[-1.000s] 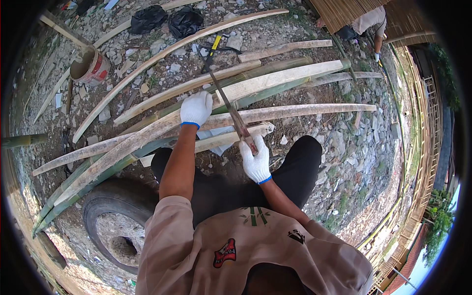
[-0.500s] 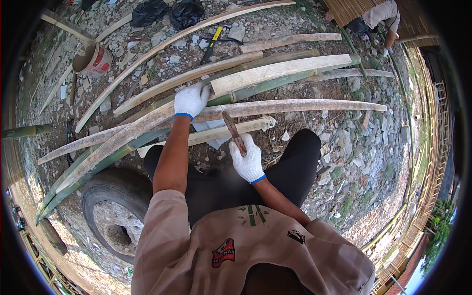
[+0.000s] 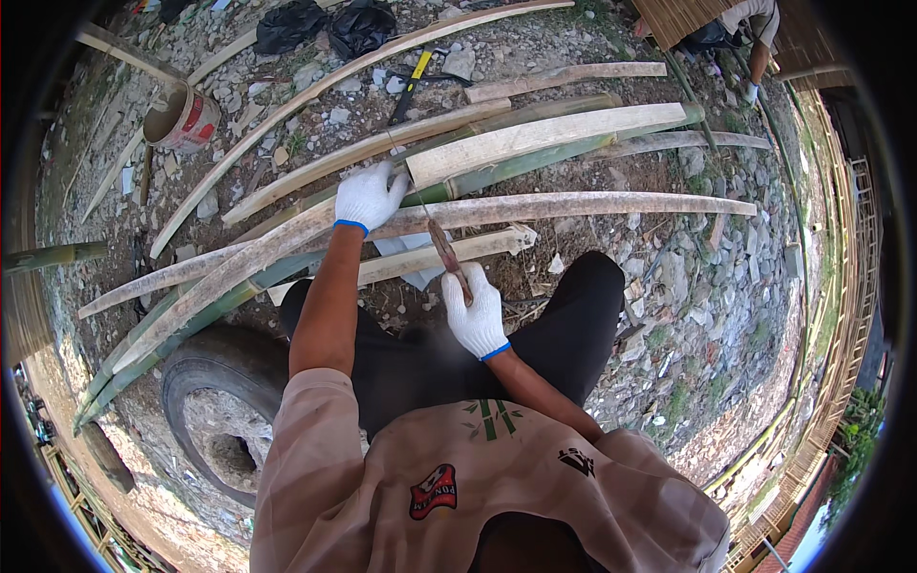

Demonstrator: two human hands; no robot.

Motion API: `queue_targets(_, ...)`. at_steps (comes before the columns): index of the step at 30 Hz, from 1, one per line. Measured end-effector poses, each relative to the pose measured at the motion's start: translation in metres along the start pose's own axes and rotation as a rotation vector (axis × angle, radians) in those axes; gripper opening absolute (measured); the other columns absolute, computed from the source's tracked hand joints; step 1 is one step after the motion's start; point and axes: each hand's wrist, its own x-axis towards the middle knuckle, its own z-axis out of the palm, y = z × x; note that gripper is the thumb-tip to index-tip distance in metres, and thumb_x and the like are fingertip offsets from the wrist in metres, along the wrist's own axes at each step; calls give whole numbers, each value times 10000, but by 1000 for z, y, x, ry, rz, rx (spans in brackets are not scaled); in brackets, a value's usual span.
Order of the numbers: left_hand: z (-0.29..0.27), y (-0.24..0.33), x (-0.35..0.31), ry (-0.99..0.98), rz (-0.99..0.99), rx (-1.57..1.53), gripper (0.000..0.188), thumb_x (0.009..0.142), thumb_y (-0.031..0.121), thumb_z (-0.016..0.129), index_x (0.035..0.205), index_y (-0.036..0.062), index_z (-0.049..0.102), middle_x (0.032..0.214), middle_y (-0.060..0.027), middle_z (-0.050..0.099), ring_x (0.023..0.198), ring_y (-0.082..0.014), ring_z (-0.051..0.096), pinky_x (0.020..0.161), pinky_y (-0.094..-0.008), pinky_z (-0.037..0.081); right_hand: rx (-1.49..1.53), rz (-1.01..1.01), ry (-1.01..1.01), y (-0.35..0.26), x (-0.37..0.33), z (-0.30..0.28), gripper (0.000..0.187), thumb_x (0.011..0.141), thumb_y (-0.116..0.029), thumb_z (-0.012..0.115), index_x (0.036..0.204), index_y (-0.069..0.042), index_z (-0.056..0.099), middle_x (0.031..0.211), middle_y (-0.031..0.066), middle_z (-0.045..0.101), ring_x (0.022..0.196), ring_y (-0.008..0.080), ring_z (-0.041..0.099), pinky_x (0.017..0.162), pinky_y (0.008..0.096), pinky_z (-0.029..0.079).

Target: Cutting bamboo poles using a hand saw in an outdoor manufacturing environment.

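My left hand [image 3: 366, 199], in a white knit glove with a blue cuff, grips the end of a long split bamboo strip [image 3: 239, 256] that slopes down to the left. My right hand [image 3: 475, 310], gloved alike, is closed around the brown handle of a saw [image 3: 444, 246]. Its thin blade, seen almost edge-on, points up and away past my left fingers. Just right of the blade lies a wide pale bamboo piece [image 3: 544, 138] with a squared near end. Green bamboo [image 3: 492, 177] shows underneath. My left fingertips are partly hidden.
Several more bamboo strips [image 3: 592, 204] lie around on rubble. Beyond them are a yellow-and-black handled tool [image 3: 413, 84], a bucket [image 3: 181, 117] and black plastic bags [image 3: 363, 27]. An old tyre [image 3: 224, 396] is beside my left leg. Another person [image 3: 755, 29] works at the far right.
The saw and my right hand have shifted forward and slightly left, and more of the blade shows beyond the bamboo. My left hand stays on the strip, nearly unmoved.
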Motion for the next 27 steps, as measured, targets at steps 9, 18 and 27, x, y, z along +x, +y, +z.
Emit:
queue_targets(9, -7, 8, 1, -88, -45, 3, 416, 999, 450, 569, 1068, 60, 699, 1018, -211, 759, 955, -415, 713, 886, -522, 553, 34, -39, 55, -4, 8, 9, 200, 1049, -185, 618, 1124, 0, 626, 713, 167, 599, 611, 193, 582, 601, 366, 475)
queue_targets(18, 1, 4, 0, -48, -32, -10, 423, 999, 461, 565, 1046, 63, 699, 991, -205, 759, 949, -408, 715, 868, -524, 549, 79, 66, 21, -17, 4, 2, 238, 1057, -208, 618, 1095, 24, 653, 683, 119, 578, 611, 126, 493, 571, 330, 420)
queue_targets(27, -4, 2, -2, -34, -41, -20, 421, 995, 460, 568, 1070, 69, 705, 1001, -208, 759, 955, -410, 715, 886, -521, 546, 57, 55, 29, -22, -6, -4, 219, 1046, -221, 622, 1049, -5, 655, 686, 174, 645, 626, 267, 699, 593, 381, 515)
